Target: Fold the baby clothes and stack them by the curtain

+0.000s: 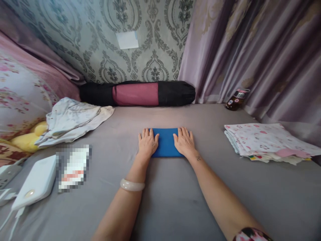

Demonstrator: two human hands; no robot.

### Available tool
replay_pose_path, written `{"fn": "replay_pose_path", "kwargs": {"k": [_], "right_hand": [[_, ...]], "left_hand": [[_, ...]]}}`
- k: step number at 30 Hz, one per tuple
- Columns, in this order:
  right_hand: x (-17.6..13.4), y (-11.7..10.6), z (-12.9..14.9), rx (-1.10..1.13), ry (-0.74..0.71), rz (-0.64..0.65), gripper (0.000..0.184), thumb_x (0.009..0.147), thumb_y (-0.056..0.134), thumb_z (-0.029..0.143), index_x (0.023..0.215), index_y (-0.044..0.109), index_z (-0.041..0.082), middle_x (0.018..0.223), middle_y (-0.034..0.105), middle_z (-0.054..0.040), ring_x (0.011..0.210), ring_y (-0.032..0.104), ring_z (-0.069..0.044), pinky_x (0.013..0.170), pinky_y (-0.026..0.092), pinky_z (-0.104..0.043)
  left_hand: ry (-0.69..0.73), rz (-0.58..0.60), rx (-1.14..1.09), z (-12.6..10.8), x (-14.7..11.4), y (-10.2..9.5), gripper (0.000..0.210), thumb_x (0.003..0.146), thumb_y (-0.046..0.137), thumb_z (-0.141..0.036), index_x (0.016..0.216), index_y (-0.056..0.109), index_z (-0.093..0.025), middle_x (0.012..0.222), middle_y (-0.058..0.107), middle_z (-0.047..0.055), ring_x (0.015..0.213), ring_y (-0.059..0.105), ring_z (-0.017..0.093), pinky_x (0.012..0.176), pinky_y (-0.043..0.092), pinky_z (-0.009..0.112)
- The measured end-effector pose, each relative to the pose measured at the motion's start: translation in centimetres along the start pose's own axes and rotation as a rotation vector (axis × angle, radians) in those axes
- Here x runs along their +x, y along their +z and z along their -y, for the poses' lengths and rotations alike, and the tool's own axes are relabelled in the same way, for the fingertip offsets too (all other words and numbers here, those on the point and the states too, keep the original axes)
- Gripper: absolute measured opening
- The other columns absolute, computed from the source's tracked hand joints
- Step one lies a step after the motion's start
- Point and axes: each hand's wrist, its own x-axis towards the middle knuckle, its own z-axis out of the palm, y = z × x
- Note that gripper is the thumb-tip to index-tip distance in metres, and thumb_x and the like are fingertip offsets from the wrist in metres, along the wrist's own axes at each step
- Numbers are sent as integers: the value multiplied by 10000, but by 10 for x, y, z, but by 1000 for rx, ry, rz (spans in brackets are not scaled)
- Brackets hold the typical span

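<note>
A flat blue rectangular thing [166, 143], whose exact kind I cannot make out, lies on the grey bed sheet [170, 187] in front of me. My left hand [148, 142] rests palm down on its left edge, fingers pointing away from me. On the right edge lies my right hand [185, 142], also palm down with the fingers slightly apart. Both hands are open and flat, and the middle of the blue piece shows between them. A pale bangle [132, 185] circles my left wrist.
A black and maroon long bag [135, 94] lies along the wall. Left are a crumpled white cloth [75, 117], a yellow plush [28, 137], a white power bank [37, 180] with cables and a blurred packet [75, 169]. Right are folded cloths [265, 139] and a dark bottle [236, 100].
</note>
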Motion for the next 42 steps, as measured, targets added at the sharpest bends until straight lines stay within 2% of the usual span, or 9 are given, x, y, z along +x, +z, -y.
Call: {"fn": "replay_pose_path", "kwargs": {"k": [3, 9, 14, 18, 20, 24, 27, 32, 42], "right_hand": [[-2, -1, 8, 3, -57, -58, 581, 995, 209, 386, 1442, 380, 57, 1510, 355, -168, 1415, 257, -281, 1148, 158, -462], [-3, 8, 12, -16, -70, 29, 598, 991, 224, 398, 1440, 383, 36, 1514, 347, -171, 1421, 249, -284, 1148, 168, -452], [-3, 10, 12, -31, -61, 44, 589, 988, 237, 385, 1442, 383, 38, 1520, 337, -164, 1424, 243, -282, 1153, 159, -443], [-2, 9, 11, -36, -56, 54, 585, 988, 241, 381, 1447, 376, 42, 1526, 328, -157, 1428, 233, -277, 1158, 151, -441], [-1, 8, 12, -39, -53, 77, 585, 987, 242, 380, 1449, 371, 44, 1530, 321, -155, 1432, 222, -274, 1161, 145, -441], [1, 2, 22, -47, -22, 103, 575, 978, 277, 355, 1457, 357, 49, 1540, 290, -175, 1438, 199, -290, 1160, 136, -463], [3, -1, 41, -18, -36, 105, 571, 979, 279, 353, 1462, 350, 58, 1545, 271, -187, 1440, 187, -300, 1158, 132, -477], [1, 7, 65, 29, -63, 112, 581, 989, 255, 384, 1472, 339, 72, 1550, 266, -176, 1444, 177, -293, 1159, 124, -480], [1, 17, 61, 7, -43, 114, 586, 992, 241, 387, 1478, 328, 72, 1548, 278, -160, 1444, 180, -279, 1165, 110, -462]], "left_hand": [[53, -57, 14, -8, -4, -2, 612, 976, 209, -458, 1403, 439, -85, 1490, 397, 173, 1419, 284, 293, 1158, 214, 486], [68, 54, 8, -13, -6, 5, 626, 966, 246, -480, 1426, 408, -88, 1530, 322, 173, 1430, 260, 297, 1162, 205, 472], [68, 71, -8, -14, -6, 4, 615, 963, 278, -459, 1428, 397, -75, 1534, 307, 186, 1433, 248, 311, 1163, 195, 481], [66, 33, -67, -11, -5, 2, 547, 947, 359, -423, 1377, 454, -99, 1509, 365, 167, 1417, 286, 302, 1159, 218, 476], [52, -12, -157, -6, -2, 1, 474, 945, 381, -370, 1333, 494, -121, 1450, 459, 145, 1371, 375, 266, 1144, 271, 430], [-36, -107, -383, 11, 8, -2, 389, 956, 354, -282, 1246, 556, -119, 1231, 639, 123, 1180, 565, 197, 1036, 407, 310], [-142, -160, -476, 24, 13, -6, 363, 949, 364, -256, 1187, 605, -123, 1172, 668, 121, 1129, 597, 196, 997, 434, 298], [-301, -147, -583, 40, 14, -14, 333, 934, 400, -247, 1101, 669, -143, 1054, 709, 120, 1048, 642, 212, 924, 468, 309], [-437, -151, -610, 48, 17, -20, 315, 900, 432, -210, 1045, 702, -137, 974, 724, 128, 979, 659, 222, 879, 472, 317]]}}
